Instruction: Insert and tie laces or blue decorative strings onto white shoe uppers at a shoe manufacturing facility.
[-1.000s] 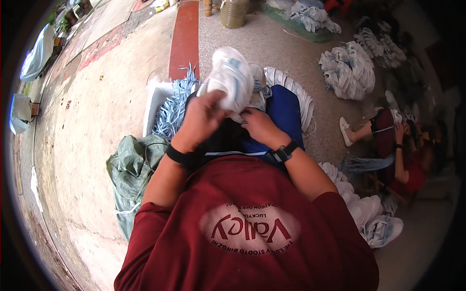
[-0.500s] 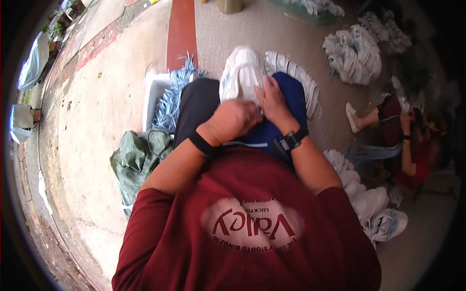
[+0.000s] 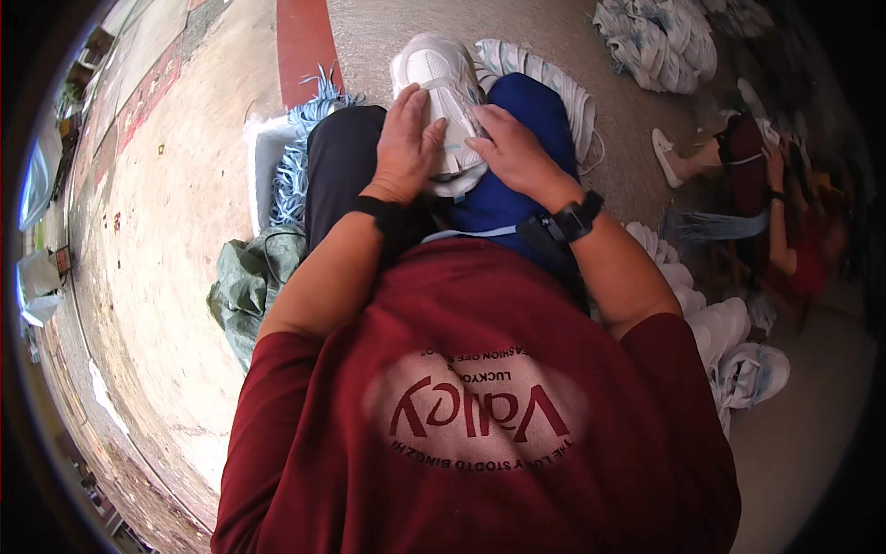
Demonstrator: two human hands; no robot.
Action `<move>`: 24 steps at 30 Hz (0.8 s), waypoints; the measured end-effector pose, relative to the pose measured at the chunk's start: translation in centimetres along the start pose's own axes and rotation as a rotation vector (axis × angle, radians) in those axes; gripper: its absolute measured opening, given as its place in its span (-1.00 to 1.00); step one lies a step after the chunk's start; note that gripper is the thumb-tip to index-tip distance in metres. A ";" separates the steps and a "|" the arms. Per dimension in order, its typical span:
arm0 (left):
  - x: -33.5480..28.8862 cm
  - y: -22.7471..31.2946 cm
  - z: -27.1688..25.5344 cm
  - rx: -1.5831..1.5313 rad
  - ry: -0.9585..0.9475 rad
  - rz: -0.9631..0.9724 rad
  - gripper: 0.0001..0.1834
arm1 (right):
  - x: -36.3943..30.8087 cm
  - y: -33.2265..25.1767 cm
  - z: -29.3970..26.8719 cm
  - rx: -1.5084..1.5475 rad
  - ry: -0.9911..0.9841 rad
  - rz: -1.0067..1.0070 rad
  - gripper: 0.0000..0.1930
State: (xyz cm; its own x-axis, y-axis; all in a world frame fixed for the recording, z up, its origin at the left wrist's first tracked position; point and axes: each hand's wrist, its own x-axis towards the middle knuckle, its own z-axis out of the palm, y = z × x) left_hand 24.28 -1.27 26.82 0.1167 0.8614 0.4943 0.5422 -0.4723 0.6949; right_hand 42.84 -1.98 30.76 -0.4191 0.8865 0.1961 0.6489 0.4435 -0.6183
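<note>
A white sneaker upper (image 3: pixel 449 78) with a meshed toe lies across my lap, toe pointing away from me. My left hand (image 3: pixel 404 148) rests on its left side, fingers stretched flat and thumb spread toward the middle. At the right edge, my right hand (image 3: pixel 520 157) is closed on the upper, its thumb over the top and its fingers along the side. The part of the upper under my palms is hidden. Beside my left knee, light-blue laces (image 3: pixel 291 180) hang over a white box (image 3: pixel 261 175).
A row of white uppers (image 3: pixel 563 88) curves beyond my right knee. More uppers (image 3: pixel 660 42) are heaped farther right, with others (image 3: pixel 724 332) near my right elbow. Green sacking (image 3: pixel 249 286) lies by my left thigh. Another person (image 3: pixel 766 203) sits at the right, handling something white.
My left hand has gone from a bent, blurred position near the upper's opening to lying flat along its left side. My right hand has shifted to the right edge. The view has tilted.
</note>
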 end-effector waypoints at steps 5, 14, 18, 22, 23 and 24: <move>-1.1 1.6 -5.1 -0.516 -0.070 -0.372 -0.83 | -5.7 -2.8 -3.8 0.168 -0.045 -0.183 -0.81; -2.7 7.6 -7.4 -0.502 -0.736 -0.214 -0.74 | -5.3 -4.0 -3.9 0.527 -0.226 0.059 -0.93; -1.5 10.4 -9.0 -0.758 -0.748 -0.504 -0.78 | -2.3 -7.4 -4.5 0.465 -0.249 -0.108 -0.93; -2.0 7.1 -11.3 -0.610 -0.372 -0.380 -0.88 | -0.7 -7.2 -6.3 0.378 -0.233 -0.099 -0.89; -1.8 6.5 -12.8 -0.521 -0.303 -0.399 -0.88 | -0.6 -6.5 -7.0 0.376 -0.225 -0.103 -0.89; -2.2 4.9 -14.0 -0.512 -0.187 -0.427 -0.88 | -0.5 -5.9 -7.7 0.383 -0.231 -0.041 -0.89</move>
State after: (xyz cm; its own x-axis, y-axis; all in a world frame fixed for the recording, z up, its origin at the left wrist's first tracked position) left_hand 15.08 -8.10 36.45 0.1465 0.9876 0.0565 0.1171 -0.0740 0.9904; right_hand 44.06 -4.06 40.15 -0.5982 0.7975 0.0782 0.3653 0.3582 -0.8592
